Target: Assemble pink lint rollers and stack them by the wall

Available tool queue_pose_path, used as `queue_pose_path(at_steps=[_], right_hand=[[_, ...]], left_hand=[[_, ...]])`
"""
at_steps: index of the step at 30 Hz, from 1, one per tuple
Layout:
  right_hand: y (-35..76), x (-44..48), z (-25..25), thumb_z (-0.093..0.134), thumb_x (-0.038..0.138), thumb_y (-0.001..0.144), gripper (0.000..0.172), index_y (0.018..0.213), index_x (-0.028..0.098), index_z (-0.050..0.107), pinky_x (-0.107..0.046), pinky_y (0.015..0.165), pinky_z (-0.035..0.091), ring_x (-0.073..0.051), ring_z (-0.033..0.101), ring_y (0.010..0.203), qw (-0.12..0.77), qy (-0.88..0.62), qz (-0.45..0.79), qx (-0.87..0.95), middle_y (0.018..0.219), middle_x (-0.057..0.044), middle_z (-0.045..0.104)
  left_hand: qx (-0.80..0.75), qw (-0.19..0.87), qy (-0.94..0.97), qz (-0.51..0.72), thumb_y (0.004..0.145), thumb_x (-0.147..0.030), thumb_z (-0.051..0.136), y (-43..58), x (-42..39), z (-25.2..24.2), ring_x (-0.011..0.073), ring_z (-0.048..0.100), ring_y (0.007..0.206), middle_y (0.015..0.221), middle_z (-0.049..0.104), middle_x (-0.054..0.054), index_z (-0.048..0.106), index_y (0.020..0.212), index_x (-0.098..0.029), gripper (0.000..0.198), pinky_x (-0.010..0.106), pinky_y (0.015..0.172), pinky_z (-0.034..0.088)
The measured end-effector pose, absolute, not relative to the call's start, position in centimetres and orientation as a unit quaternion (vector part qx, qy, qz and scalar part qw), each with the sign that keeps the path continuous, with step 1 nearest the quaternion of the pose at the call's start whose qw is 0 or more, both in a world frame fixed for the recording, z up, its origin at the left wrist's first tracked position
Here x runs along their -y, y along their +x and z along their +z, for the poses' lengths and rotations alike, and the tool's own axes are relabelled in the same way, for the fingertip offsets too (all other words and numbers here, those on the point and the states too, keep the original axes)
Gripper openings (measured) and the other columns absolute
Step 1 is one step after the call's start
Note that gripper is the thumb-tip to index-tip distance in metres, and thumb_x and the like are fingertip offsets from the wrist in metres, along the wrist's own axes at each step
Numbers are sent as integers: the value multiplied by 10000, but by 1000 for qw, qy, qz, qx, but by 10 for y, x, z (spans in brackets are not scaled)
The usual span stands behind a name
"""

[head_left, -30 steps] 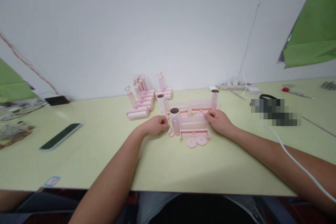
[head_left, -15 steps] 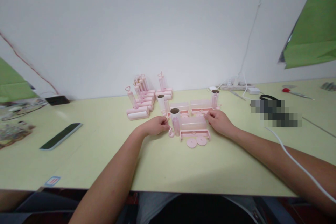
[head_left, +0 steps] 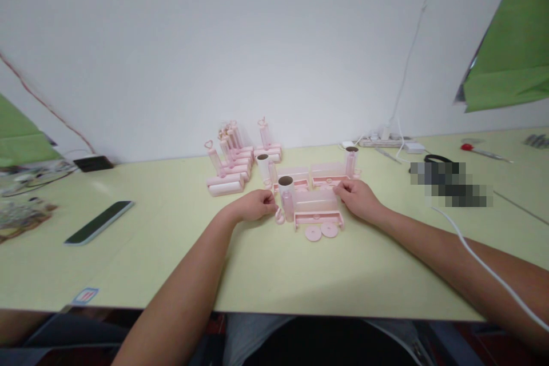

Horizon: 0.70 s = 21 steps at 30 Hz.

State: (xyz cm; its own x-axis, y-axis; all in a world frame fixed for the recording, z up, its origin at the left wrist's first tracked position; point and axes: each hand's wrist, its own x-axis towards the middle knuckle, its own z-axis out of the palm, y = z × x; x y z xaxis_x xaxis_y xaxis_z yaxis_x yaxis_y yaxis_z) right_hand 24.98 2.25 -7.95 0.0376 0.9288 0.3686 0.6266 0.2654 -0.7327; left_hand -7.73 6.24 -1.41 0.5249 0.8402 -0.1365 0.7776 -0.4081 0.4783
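Observation:
My left hand (head_left: 255,205) rests on the pale green table (head_left: 171,251) with its fingers curled shut, just left of an upright white roll (head_left: 285,190) and a small pink handle piece (head_left: 279,217). My right hand (head_left: 357,197) lies curled at the right end of a clear pink-based cover (head_left: 316,206), fingertips touching it. Two pink discs (head_left: 321,231) lie in front of that cover. I cannot make out anything held in either hand.
Behind stand more pink roller sets (head_left: 231,163), two further covers (head_left: 326,174) and upright rolls (head_left: 350,161). A dark phone (head_left: 99,222) lies at the left, a power strip (head_left: 384,140) and scissors (head_left: 482,151) at the back right. A white cable (head_left: 484,266) crosses my right forearm.

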Motion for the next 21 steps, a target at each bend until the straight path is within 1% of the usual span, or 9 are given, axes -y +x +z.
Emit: queue_pose_path(at_steps=[4,9,12,15,18,21], right_hand=[[250,-18,-71,483,415,876,362,587,197,471,-257,557,286,-145,470,566,436,-575,166,673,544,27,492],[246,6,-43,496,412,899,351,623,194,498,-258,571,301,-134,450,562,435,-539,133,710,564,29,482],[241,27,-25,511,356,911,278,700,186,575,-250,575,324,-124,464,555,392,-467,122,783,601,22,538],[234,46,-11,523,303,914,196,825,177,644,-245,618,362,-133,532,626,314,-388,129,857,711,-10,632],[229,58,-6,518,287,923,191,944,172,669,-251,650,388,-146,571,684,249,-347,133,895,813,-44,683],[227,61,-7,499,279,935,217,1005,173,675,-261,690,407,-159,600,739,217,-333,127,909,902,-66,708]], left_hand=[[-483,252,836,66,737,-406,597,-78,-62,-15,132,480,632,691,560,-16,574,749,-177,230,234,570,333],[-483,258,833,75,728,-401,612,-78,-62,-14,128,477,617,682,564,-18,578,741,-176,228,234,560,333],[-484,266,830,80,732,-399,620,-78,-60,-11,124,475,581,642,543,-25,555,727,-179,229,233,538,328],[-487,272,825,90,770,-407,596,-78,-57,-7,120,466,537,605,515,-31,521,730,-185,238,235,509,312],[-490,268,822,110,800,-419,584,-78,-56,-2,112,447,532,608,486,-35,484,729,-187,262,233,506,294],[-486,253,823,148,829,-452,576,-75,-55,3,103,414,548,619,445,-39,454,721,-186,311,229,515,276]])
